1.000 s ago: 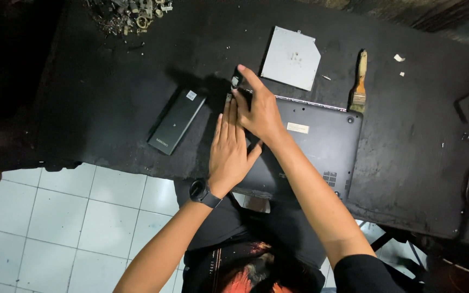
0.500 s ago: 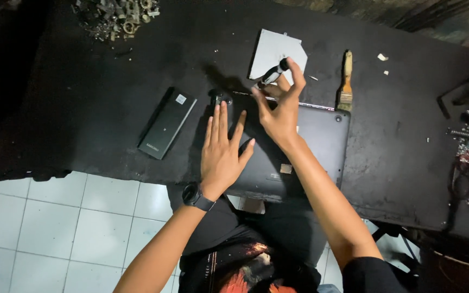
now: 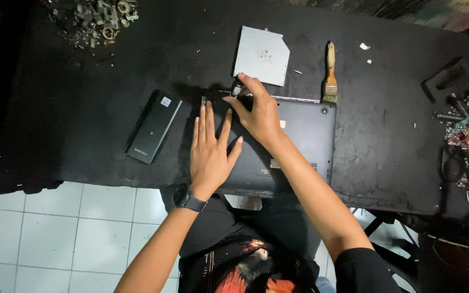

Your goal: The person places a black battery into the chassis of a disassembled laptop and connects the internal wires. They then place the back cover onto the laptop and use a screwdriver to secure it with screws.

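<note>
One laptop (image 3: pixel 294 144); one battery (image 3: pixel 153 126); one brush (image 3: pixel 330 73); one drive (image 3: pixel 261 56); two hands.

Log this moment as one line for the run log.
left hand flat on upturned laptop | right hand fingertips at its far edge | battery pack left | paintbrush beyond

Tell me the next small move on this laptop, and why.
Probably keep the left hand pressed flat on the laptop and work the right hand fingertips along its far left corner. The laptop lies bottom up, the right hand is already pinching at that edge near a small part, and the drive and battery already lie apart on the table.
</note>
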